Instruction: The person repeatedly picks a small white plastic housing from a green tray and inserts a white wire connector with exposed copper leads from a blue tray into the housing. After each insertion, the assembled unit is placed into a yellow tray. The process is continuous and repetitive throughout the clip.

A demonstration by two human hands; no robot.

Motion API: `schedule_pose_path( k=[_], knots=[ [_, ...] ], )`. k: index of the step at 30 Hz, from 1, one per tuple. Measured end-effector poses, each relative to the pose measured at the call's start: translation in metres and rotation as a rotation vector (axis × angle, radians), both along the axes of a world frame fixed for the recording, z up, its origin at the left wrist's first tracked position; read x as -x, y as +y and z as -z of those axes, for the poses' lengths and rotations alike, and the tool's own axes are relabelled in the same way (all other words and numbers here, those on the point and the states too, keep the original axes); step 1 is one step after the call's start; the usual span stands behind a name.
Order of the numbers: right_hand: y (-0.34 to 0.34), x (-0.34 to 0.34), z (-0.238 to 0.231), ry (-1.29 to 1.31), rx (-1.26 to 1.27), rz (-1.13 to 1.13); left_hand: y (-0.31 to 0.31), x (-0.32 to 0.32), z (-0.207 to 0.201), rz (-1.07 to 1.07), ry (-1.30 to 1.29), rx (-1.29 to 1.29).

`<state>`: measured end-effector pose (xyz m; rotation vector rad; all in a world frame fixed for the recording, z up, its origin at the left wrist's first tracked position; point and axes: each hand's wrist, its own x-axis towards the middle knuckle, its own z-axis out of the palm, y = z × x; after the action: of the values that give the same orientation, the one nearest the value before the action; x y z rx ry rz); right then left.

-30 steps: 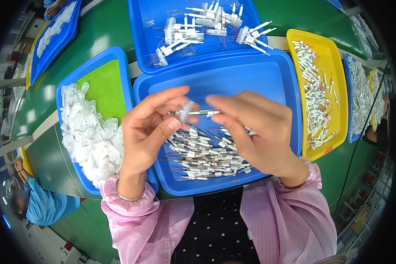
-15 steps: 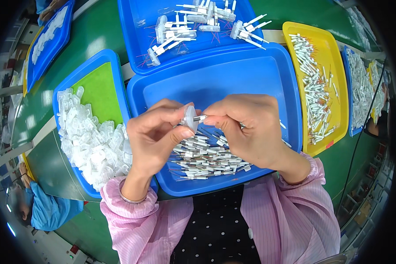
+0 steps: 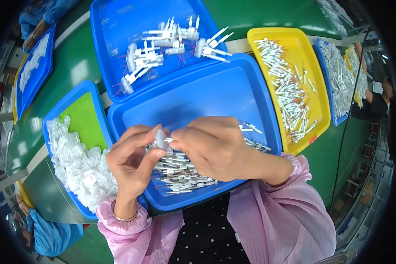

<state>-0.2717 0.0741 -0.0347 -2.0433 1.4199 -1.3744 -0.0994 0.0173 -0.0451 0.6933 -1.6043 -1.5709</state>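
Between thumb and fingers, my left hand (image 3: 134, 154) pinches a clear plastic housing (image 3: 160, 139). My right hand (image 3: 213, 147) is closed on a thin white stick part (image 3: 169, 140), its near end at the housing's face; whether it sits inside I cannot tell. Both hands are over the middle blue tray (image 3: 189, 105). Under them lies a heap of white stick parts with dark thin ends (image 3: 185, 171), partly hidden by my right hand.
At left, a blue tray (image 3: 92, 88) holds clear plastic housings (image 3: 81, 171). Behind, another blue tray (image 3: 112, 42) carries housings fitted with white sticks (image 3: 141, 59). A yellow tray (image 3: 314, 101) of white sticks with red wires stands right. Co-workers' hands (image 3: 33, 35) show far left.
The whole view has shifted, so trays and hands sit lower and further left. My hands still hold the housing and stick together; the stick's dark section no longer shows between them.
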Motion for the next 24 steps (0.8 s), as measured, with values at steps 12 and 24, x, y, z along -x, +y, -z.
schedule_pose_path(
  k=[12,24],
  knots=[
    [0.028,0.182,-0.013,0.808,-0.565,1.003,-0.001,-0.014,-0.008,-0.179,0.022,-0.147],
    [0.06,0.287,0.053,0.914,-0.85,1.209,-0.007,-0.01,0.006,-0.092,0.089,-0.23]
  ],
)
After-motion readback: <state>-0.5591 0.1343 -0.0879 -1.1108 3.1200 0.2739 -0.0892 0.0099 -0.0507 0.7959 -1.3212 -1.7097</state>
